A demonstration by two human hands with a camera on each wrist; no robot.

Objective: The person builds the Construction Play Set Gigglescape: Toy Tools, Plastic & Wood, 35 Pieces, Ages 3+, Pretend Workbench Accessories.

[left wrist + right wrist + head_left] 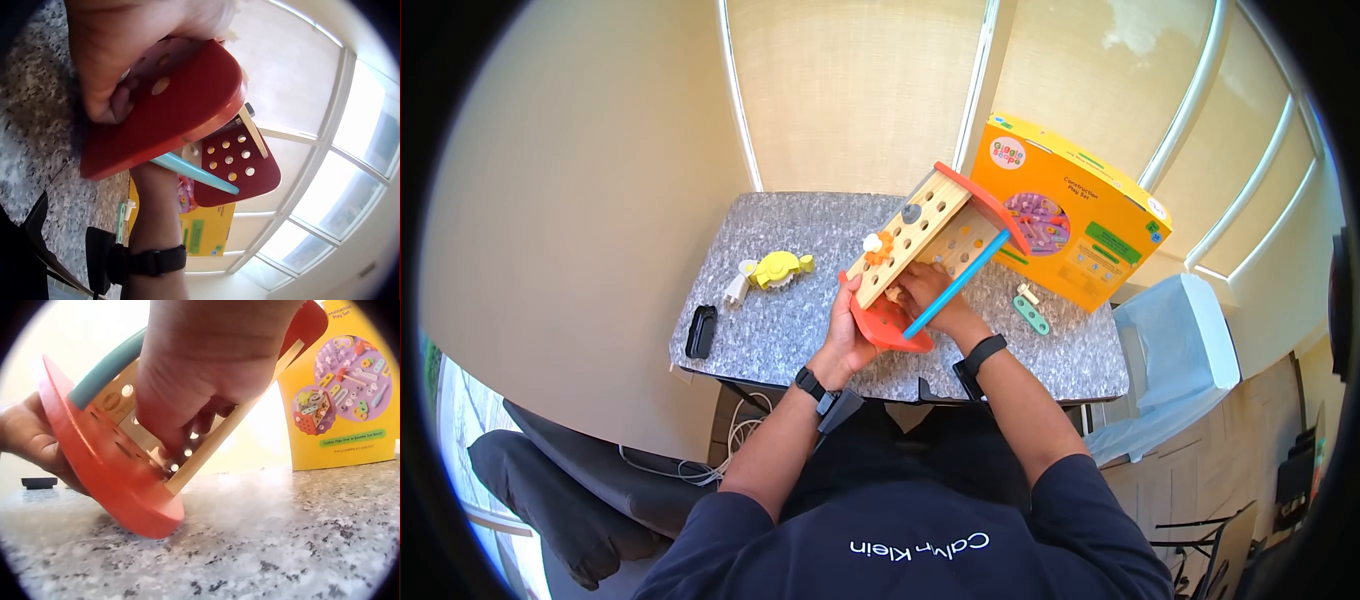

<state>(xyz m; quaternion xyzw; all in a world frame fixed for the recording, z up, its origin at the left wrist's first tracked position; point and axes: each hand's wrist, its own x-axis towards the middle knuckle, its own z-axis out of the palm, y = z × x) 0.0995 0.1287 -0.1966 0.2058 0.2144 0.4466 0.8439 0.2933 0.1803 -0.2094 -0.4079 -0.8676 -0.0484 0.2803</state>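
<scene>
A toy toolbox (900,240) of pale wood, with red end panels and a blue rod handle (957,283), is held tilted over the table. My left hand (845,335) grips its near red end panel (206,94). Between the rod and the hole-studded board reaches my right hand (935,298), its fingers curled inside the box. Those fingers pinch a small pale wooden piece (894,293), mostly covered by them. On the board's outer face sit an orange piece (884,253) with a white knob (872,242), and a grey round piece (911,213).
A yellow play-set box (1100,225) stands at the back right of the speckled table (750,225). Near it lie a green strip with holes (1031,316) and a white bolt (1027,293). To the left are a yellow-green toy (778,268), white pieces (738,287) and a black tray (701,332).
</scene>
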